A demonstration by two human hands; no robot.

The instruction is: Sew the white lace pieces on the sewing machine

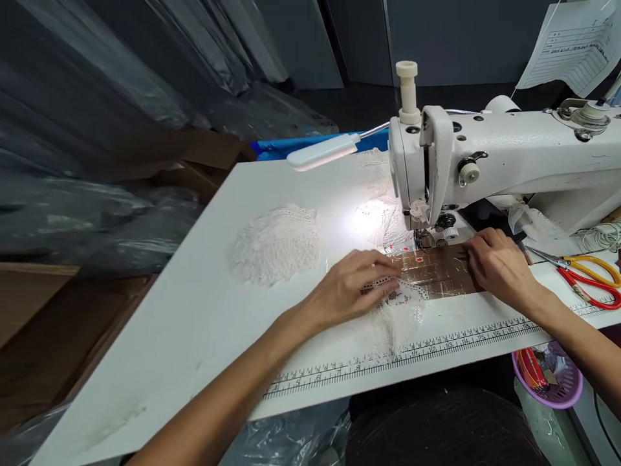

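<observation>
A piece of white lace (400,310) with a holed edge lies at the front of the sewing machine (504,152), hanging toward the table's ruler edge. My left hand (356,281) is closed on its upper left part, the lace edge showing between the fingers. My right hand (499,265) rests at the right end of the brown machine plate (449,268), fingers curled down; what lies under them is hidden. Just right of that hand are scissors (577,265) with yellow and red handles. The presser foot (424,239) stands behind the plate, between my hands.
A heap of white lace pieces (276,246) lies left on the white table (194,323); more lace (383,217) sits under the lamp (323,152). A printed ruler (436,349) runs along the front edge. Below right hangs a purple basket (563,391). Cardboard boxes (72,336) stand left.
</observation>
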